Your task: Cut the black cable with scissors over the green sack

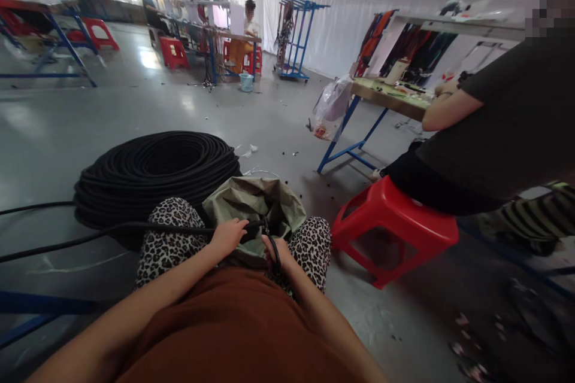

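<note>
Black cable stretched across the lap, fed from the left, close to the big coil on the floor. Left hand closed around it, steadying its end over the open olive sack between the knees, likely to catch offcuts. Right hand curled about a dark tool at the cable's tip. Red stool just beside, bearing a seated co-worker.

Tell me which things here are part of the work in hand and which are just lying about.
In use:
left hand gripping the black hose
right hand holding scissors
hose coil
green bag between the knees

Lying about:
red stool, with a person seated on it
plastic bag
blue rack
</note>
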Demonstrator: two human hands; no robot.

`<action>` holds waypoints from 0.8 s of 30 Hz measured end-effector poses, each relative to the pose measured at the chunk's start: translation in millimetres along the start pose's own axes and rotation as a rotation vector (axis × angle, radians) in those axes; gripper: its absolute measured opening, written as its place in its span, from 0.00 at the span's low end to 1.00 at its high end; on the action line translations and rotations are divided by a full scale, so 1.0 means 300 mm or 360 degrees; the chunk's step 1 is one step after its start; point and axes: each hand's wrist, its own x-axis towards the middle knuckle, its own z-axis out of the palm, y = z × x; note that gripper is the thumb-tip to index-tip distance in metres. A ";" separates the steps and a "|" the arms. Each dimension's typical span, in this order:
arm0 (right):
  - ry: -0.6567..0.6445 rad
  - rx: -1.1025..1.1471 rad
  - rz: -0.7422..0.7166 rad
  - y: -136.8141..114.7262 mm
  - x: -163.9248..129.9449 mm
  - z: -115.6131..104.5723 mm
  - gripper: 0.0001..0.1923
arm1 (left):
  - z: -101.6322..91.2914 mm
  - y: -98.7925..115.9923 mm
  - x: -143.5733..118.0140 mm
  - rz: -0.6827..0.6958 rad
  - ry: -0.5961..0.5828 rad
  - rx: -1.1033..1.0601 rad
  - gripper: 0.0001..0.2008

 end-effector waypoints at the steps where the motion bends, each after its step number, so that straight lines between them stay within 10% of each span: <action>1: 0.0036 -0.0026 0.0037 -0.006 -0.004 0.002 0.29 | -0.001 0.002 0.004 -0.0006 -0.0005 -0.0010 0.19; 24: 0.0099 -0.0096 0.0229 -0.060 -0.034 -0.016 0.25 | 0.021 -0.022 0.044 -0.0072 -0.0009 -0.0074 0.19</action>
